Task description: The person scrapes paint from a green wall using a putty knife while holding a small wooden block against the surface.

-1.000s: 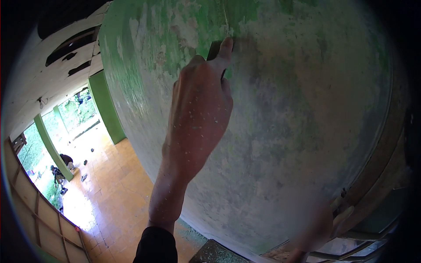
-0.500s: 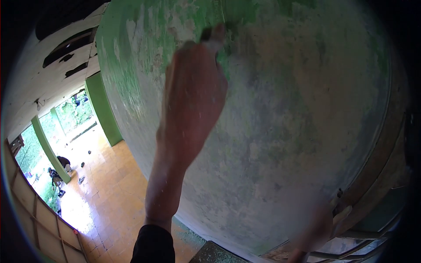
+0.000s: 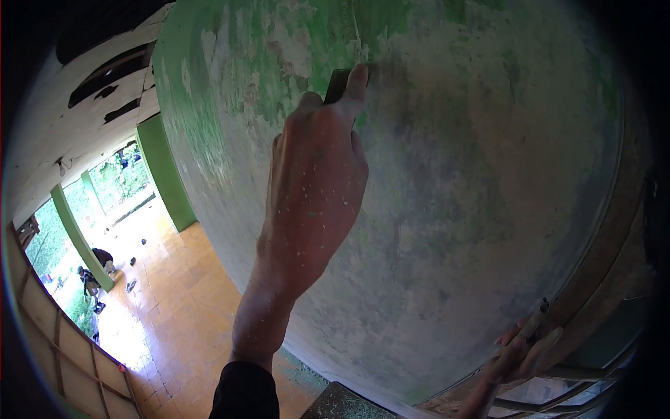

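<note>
My left hand [image 3: 317,174], in a black sleeve and speckled with pale flakes, is raised against the wall [image 3: 447,181]. It is closed round a dark, flat scraper [image 3: 337,85], with one finger laid along it; most of the tool is hidden behind the hand. Around the scraper, green paint is patchy over bare grey plaster. At the lower right, near the wall's edge, my right hand [image 3: 513,356] is closed on a slim pale stick-like thing [image 3: 534,322] with a dark tip. I cannot make out its kind.
Beneath the wall lies a dark flat surface [image 3: 342,403] strewn with flakes. A tiled orange floor [image 3: 188,293] stretches left to a green post [image 3: 80,234], where people [image 3: 94,272] crouch. Dark bars [image 3: 572,394] run below my right hand. The ceiling [image 3: 77,133] has holes.
My left hand has slid down the wall a little with the scraper. My right hand, blurred before, is now sharper and the pale thing in it shows clearly.
</note>
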A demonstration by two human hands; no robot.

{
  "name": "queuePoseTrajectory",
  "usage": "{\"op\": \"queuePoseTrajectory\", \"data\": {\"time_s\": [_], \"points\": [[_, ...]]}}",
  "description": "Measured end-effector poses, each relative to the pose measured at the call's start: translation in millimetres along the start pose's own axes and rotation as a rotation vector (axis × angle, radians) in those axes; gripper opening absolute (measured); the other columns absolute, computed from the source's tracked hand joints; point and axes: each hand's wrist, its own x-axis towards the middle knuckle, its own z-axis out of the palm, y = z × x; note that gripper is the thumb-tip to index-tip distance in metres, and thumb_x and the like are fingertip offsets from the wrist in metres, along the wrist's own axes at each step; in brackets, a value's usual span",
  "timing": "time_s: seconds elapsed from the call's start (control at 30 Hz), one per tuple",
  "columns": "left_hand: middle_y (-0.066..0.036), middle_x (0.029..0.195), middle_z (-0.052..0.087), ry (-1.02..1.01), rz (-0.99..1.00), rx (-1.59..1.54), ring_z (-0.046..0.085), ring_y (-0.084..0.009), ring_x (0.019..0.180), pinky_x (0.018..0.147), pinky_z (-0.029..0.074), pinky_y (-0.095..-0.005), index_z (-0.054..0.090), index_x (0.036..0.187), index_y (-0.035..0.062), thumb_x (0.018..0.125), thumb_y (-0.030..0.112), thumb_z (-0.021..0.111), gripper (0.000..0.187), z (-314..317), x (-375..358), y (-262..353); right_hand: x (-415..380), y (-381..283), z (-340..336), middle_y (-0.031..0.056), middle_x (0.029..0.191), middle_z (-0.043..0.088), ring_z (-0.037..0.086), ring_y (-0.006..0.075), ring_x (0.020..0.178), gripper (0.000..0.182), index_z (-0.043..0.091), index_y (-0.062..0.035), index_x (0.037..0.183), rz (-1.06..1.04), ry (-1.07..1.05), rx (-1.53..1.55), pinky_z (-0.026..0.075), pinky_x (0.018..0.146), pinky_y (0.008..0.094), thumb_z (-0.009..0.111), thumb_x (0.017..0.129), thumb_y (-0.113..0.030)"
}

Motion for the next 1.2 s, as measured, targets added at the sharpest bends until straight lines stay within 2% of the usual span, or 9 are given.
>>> {"op": "queuePoseTrajectory", "data": {"time_s": [0.07, 0.27, 0.43, 0.6, 0.77, 1.0, 1.1, 1.17, 1.2], "points": [[-0.024, 0.082, 0.059, 0.013, 0.021, 0.017, 0.066, -0.0351, 0.076, 0.077, 0.049, -0.0464, 0.056, 0.143, 0.0132, 0.082, -0.011, 0.058, 0.065, -1.5, 8.6, -0.5, -2.0, 4.4, -1.4, 0.0267, 0.113, 0.052, 0.046, 0.013, 0.062, 0.062, 0.018, 0.0209, 0.144, 0.051, 0.011, 0.083, 0.039, 0.046, 0.0235, 0.041, 0.102, -0.019], [-0.023, 0.083, 0.059, 0.02, 0.002, 0.055, 0.066, -0.0356, 0.077, 0.077, 0.049, -0.0477, 0.056, 0.143, 0.0136, 0.083, -0.011, 0.058, 0.065, 2.0, -0.6, 0.9, 4.1, -7.3, 8.6, 0.0251, 0.112, 0.052, 0.046, 0.0131, 0.062, 0.059, 0.022, 0.02, 0.141, 0.023, 0.054, 0.005, 0.04, 0.046, 0.0235, 0.042, 0.101, -0.018], [-0.024, 0.084, 0.059, 0.016, 0.041, 0.056, 0.066, -0.0363, 0.078, 0.077, 0.049, -0.0485, 0.056, 0.143, 0.014, 0.082, -0.011, 0.059, 0.065, -0.3, 8.9, -1.8, 2.9, -2.8, 9.9, 0.0243, 0.108, 0.053, 0.045, 0.0125, 0.061, 0.06, 0.021, 0.021, 0.142, 0.01, 0.051, 0.042, 0.039, 0.046, 0.0226, 0.041, 0.102, -0.019], [-0.024, 0.084, 0.059, 0.009, -0.026, 0.077, 0.065, -0.0362, 0.078, 0.077, 0.049, -0.0489, 0.056, 0.143, 0.0137, 0.083, -0.011, 0.057, 0.065, 4.2, -2.6, 1.6, 0.5, -4.1, 4.8, 0.0246, 0.108, 0.054, 0.045, 0.012, 0.062, 0.062, 0.017, 0.022, 0.144, -0.032, 0.027, 0.002, 0.039, 0.047, 0.0222, 0.04, 0.103, -0.018], [-0.023, 0.084, 0.058, 0.033, 0.017, 0.107, 0.065, -0.0351, 0.078, 0.077, 0.049, -0.0484, 0.056, 0.143, 0.0149, 0.083, -0.011, 0.056, 0.066, 3.4, 7.9, -2.5, -4.6, 1.1, 3.6, 0.0292, 0.119, 0.054, 0.046, 0.0133, 0.064, 0.065, 0.008, 0.0155, 0.151, -0.051, 0.011, -0.002, 0.039, 0.048, 0.0217, 0.039, 0.103, -0.016], [-0.023, 0.085, 0.059, 0.008, 0.041, 0.105, 0.065, -0.0358, 0.078, 0.077, 0.05, -0.0475, 0.056, 0.143, 0.0151, 0.083, -0.011, 0.057, 0.065, 0.5, 8.3, -2.5, -3.6, 1.2, 5.7, 0.0302, 0.123, 0.052, 0.047, 0.0146, 0.067, 0.066, 0.006, 0.0111, 0.155, -0.082, 0.002, -0.01, 0.041, 0.049, 0.0219, 0.039, 0.103, -0.015], [-0.024, 0.085, 0.059, 0.067, 0.046, 0.095, 0.065, -0.0362, 0.078, 0.078, 0.051, -0.0468, 0.057, 0.142, 0.0147, 0.083, -0.011, 0.057, 0.065, 4.9, 0.7, -3.0, -4.4, 1.0, 1.8, 0.0312, 0.125, 0.05, 0.047, 0.015, 0.066, 0.066, 0.006, 0.0109, 0.155, -0.048, -0.027, -0.013, 0.041, 0.049, 0.0217, 0.039, 0.103, -0.015], [-0.024, 0.086, 0.059, 0.052, 0.022, 0.062, 0.066, -0.0369, 0.081, 0.08, 0.051, -0.0469, 0.058, 0.141, 0.0142, 0.083, -0.011, 0.057, 0.064, 2.3, 11.8, -1.7, -3.7, 5.3, 1.7, 0.0244, 0.119, 0.056, 0.047, 0.0139, 0.064, 0.067, 0.011, 0.0052, 0.158, -0.082, -0.026, -0.014, 0.04, 0.049, 0.0247, 0.041, 0.102, -0.018], [-0.024, 0.086, 0.059, 0.049, 0.023, 0.062, 0.066, -0.0369, 0.081, 0.08, 0.051, -0.0469, 0.058, 0.141, 0.0142, 0.083, -0.011, 0.057, 0.064, 1.8, 16.0, -0.4, -4.4, 4.7, 2.2, 0.0244, 0.119, 0.056, 0.047, 0.0139, 0.064, 0.067, 0.011, 0.0052, 0.158, -0.08, -0.026, -0.014, 0.04, 0.049, 0.0247, 0.041, 0.102, -0.018]]}}
